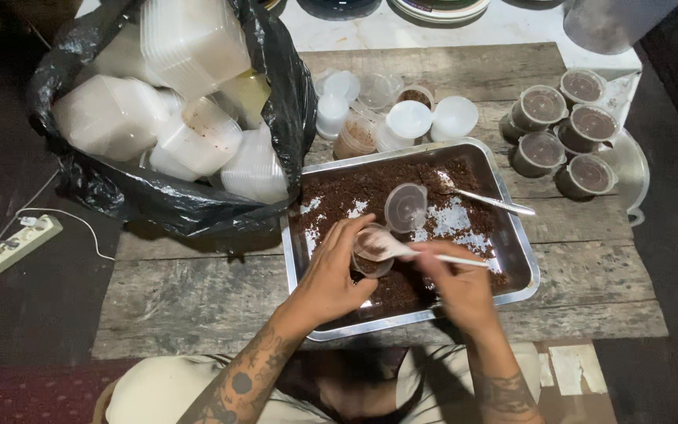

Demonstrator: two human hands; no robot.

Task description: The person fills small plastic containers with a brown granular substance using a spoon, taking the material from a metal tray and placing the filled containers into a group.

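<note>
From the head camera, looking down, the left hand point(331, 275) wraps its fingers around a small clear cup point(370, 255) and holds it just over the metal tray point(523, 259). The cup sits low and close to the brown crumbly stuff point(370, 188), so anything that drops lands back in the tray. The right hand point(457, 286) pinches the thin handle of a white spoon point(390, 245), fingers closed tight on it. The bowl of the spoon rests at the cup's mouth, tipped in, with brown stuff on it.

A clear lid point(406, 206) lies in the tray just above the cup, close by and easy to grab. A metal spoon point(484, 198) lies in the tray too, off to the right, and nobody touches it.

Filled cups with lids point(563, 129) stand together on the wooden table point(198, 290) at the far right, well away from the hands, so they stay out of the mess. More open cups and lids point(402, 118) wait behind the tray. A black bag point(158, 188) full of clear boxes leans at the left, touching the tray's corner. A white power strip point(17, 245) lies on the floor far left.
</note>
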